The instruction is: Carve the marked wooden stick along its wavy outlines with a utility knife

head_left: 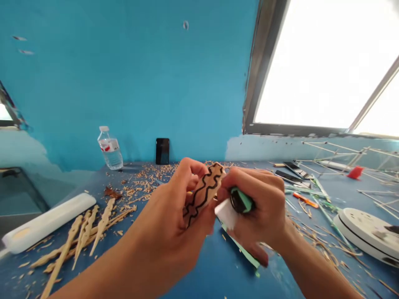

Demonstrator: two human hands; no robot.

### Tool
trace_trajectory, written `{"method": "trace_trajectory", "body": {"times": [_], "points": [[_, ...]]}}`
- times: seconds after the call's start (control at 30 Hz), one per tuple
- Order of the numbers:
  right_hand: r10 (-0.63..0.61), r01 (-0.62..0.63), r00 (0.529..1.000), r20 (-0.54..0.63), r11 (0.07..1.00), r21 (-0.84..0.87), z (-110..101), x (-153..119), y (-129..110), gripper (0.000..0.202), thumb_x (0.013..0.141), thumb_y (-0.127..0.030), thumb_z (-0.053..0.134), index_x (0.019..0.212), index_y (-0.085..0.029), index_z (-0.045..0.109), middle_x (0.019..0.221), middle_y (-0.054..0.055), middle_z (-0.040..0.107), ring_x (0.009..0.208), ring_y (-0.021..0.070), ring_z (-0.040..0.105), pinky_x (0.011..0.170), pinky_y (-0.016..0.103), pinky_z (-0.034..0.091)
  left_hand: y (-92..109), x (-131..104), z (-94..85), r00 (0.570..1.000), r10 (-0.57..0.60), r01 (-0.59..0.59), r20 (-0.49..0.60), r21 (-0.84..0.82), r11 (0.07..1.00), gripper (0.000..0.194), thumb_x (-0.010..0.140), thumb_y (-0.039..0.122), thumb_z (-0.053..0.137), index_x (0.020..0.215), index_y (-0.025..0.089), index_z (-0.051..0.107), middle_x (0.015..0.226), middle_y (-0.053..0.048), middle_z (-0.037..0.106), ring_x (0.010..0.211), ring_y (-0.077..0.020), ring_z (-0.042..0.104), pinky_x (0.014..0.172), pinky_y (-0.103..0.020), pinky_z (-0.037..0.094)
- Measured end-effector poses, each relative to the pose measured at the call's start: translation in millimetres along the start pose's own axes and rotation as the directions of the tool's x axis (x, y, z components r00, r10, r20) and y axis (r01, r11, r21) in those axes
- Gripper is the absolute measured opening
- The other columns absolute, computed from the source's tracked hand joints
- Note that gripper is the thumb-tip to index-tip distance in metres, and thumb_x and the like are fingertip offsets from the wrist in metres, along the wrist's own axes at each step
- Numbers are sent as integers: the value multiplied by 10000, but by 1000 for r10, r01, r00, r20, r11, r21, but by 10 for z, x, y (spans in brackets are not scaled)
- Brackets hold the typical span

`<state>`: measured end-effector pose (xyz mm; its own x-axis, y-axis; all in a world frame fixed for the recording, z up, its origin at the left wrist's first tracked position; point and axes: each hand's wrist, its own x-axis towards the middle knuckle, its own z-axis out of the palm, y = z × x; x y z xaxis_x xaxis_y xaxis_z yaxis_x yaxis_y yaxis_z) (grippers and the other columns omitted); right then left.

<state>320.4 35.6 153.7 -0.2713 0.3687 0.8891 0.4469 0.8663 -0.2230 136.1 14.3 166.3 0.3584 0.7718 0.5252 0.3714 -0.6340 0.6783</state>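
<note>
My left hand (177,224) is closed around a flat wooden piece (207,187) marked with wavy black lines, holding it tilted above the table. Close against its right side, my right hand (264,203) grips a tool with a green-and-black handle (241,201). The tool's working end is hidden, so its kind is unclear. Beside that handle is a blurred white patch (227,214) that I cannot make out. Under my right hand a pale green strip (246,251) lies on the blue table (215,274).
Left are carved wooden sticks (102,220) and a long white bar (52,222). A water bottle (110,151) and phone (162,151) stand by the wall. Shavings (140,178) litter the table. Right are an orange-handled tool (305,200), a white round device (368,232) and a stick frame (361,153).
</note>
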Motion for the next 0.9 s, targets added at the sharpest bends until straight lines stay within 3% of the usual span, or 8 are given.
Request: {"method": "trace_trajectory", "body": {"times": [0.13, 0.23, 0.3, 0.5, 0.63, 0.9], "points": [[-61, 57, 998, -23, 989, -138, 2, 156, 65, 167, 694, -115, 615, 703, -217, 484, 606, -82, 476, 542, 78, 324, 522, 249, 273, 112, 9, -71, 999, -43, 42, -3, -76, 996, 132, 1003, 324, 457, 1128, 286, 477, 666, 76, 519, 514, -92, 425, 445, -180, 388], [-62, 60, 998, -3, 977, -206, 23, 172, 72, 242, 698, -113, 571, 673, -214, 353, 582, -82, 391, 539, 82, 259, 523, 265, 209, 134, 15, -66, 997, -18, 27, 81, -109, 994, 47, 966, 287, 489, 946, 252, 514, 644, 59, 496, 531, -98, 475, 467, -198, 401], [-83, 85, 996, 16, 974, -208, 45, 156, 57, 288, 705, -116, 561, 672, -213, 292, 579, -82, 347, 546, 85, 229, 527, 270, 183, 133, 20, -43, 994, -17, 31, 107, -125, 992, 83, 916, 274, 532, 846, 239, 503, 672, 37, 544, 553, -104, 511, 475, -208, 404], [-76, 82, 996, 52, 990, -117, 110, 137, 29, 267, 759, -151, 523, 661, -209, 281, 571, -82, 335, 534, 72, 245, 519, 246, 193, 87, 12, -7, 985, -165, 165, 51, 6, 986, 150, 824, 352, 650, 834, 235, 557, 651, 48, 593, 522, -111, 504, 446, -207, 374], [-52, 58, 997, 61, 993, -99, 128, 141, 15, 261, 752, -185, 529, 653, -208, 289, 553, -84, 346, 506, 59, 284, 512, 228, 217, 63, 24, -42, 987, -147, 142, 58, 87, 986, 183, 813, 383, 669, 820, 230, 571, 687, 28, 668, 531, -122, 538, 452, -217, 382], [-57, 57, 998, 17, 998, -16, 175, 140, -24, 317, 880, -309, 474, 643, -216, 285, 540, -70, 335, 486, 71, 261, 466, 243, 198, 21, 49, -63, 999, -37, 33, 18, 157, 987, 231, 820, 432, 682, 828, 221, 588, 718, -3, 730, 574, -143, 612, 436, -219, 370]]}}
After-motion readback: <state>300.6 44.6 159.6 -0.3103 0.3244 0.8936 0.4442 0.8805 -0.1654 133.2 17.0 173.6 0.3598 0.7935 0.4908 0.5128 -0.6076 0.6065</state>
